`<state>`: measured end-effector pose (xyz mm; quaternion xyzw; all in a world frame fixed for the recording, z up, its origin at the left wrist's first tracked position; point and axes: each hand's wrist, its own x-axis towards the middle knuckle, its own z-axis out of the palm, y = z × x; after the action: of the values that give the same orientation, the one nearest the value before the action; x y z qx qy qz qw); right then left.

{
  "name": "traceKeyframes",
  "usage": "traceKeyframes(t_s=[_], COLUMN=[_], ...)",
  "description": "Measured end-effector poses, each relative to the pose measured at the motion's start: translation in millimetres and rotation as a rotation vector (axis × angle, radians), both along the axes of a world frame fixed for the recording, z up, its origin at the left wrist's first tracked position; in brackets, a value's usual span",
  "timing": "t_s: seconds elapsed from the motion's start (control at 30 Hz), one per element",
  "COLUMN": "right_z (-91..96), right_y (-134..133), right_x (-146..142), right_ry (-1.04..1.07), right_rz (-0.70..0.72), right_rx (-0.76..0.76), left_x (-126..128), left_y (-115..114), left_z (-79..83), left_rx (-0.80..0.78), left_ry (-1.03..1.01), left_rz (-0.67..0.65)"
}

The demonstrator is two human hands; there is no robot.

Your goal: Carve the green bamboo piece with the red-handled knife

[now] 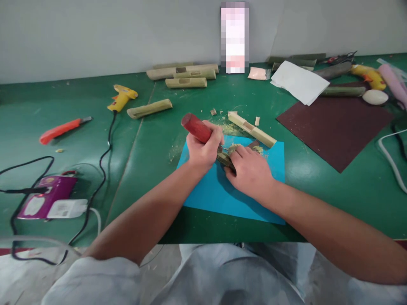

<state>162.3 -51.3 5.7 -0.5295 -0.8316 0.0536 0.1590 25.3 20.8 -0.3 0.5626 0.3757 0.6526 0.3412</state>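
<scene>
My left hand (205,146) is closed around a tool with a thick red handle (194,126), tilted with its butt up and to the left. The tool's working end is mostly hidden by my fingers; a bit of metal shows near the bamboo. Under my right hand (251,169), with the fingers curled over it, lies a bamboo piece (225,160) on a blue sheet (206,195). Just beyond my hands, a split bamboo tube with a cut-out notch (254,130) rests partly on the sheet, among pale shavings (233,128).
Several notched bamboo tubes (186,82) lie by the wall. On the left are a yellow glue gun (121,98), a red utility knife (63,129) and a purple power strip (52,192) with trailing cables. White paper (299,82) overlaps a dark brown sheet (333,127) on the right.
</scene>
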Motion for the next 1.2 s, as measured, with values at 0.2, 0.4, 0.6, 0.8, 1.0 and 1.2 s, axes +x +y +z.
traceKeyframes(t_s=[0.2,0.4,0.6,0.8,1.0,1.2], right_z=[-2.9,-0.7,-2.1,-2.6,-4.1,-7.7], right_y=[-0.4,0.3,1.0,0.8,1.4,2.7], right_x=[-0.7,-1.2,-1.8,-1.9,-3.0,-3.4], right_ry=[0.008,-0.001,0.002,0.004,0.011,0.026], right_rz=[0.006,0.006,0.012,0.008,-0.004,-0.003], right_rx=[0.05,0.032,0.024,0.03,0.043,0.066], left_x=[2.4,1.7,1.1,0.2,-3.0,-0.5], left_y=[-1.4,-3.1,-2.7,-1.3,-1.0,-4.7], left_z=[0.1,0.9,-1.2,-2.0,1.7,0.7], left_rx=[-0.021,0.006,0.035,0.038,0.04,-0.006], left_ry=[-0.02,-0.013,0.025,0.031,0.019,0.019], left_rz=[-0.014,-0.053,-0.076,-0.076,-0.181,-0.255])
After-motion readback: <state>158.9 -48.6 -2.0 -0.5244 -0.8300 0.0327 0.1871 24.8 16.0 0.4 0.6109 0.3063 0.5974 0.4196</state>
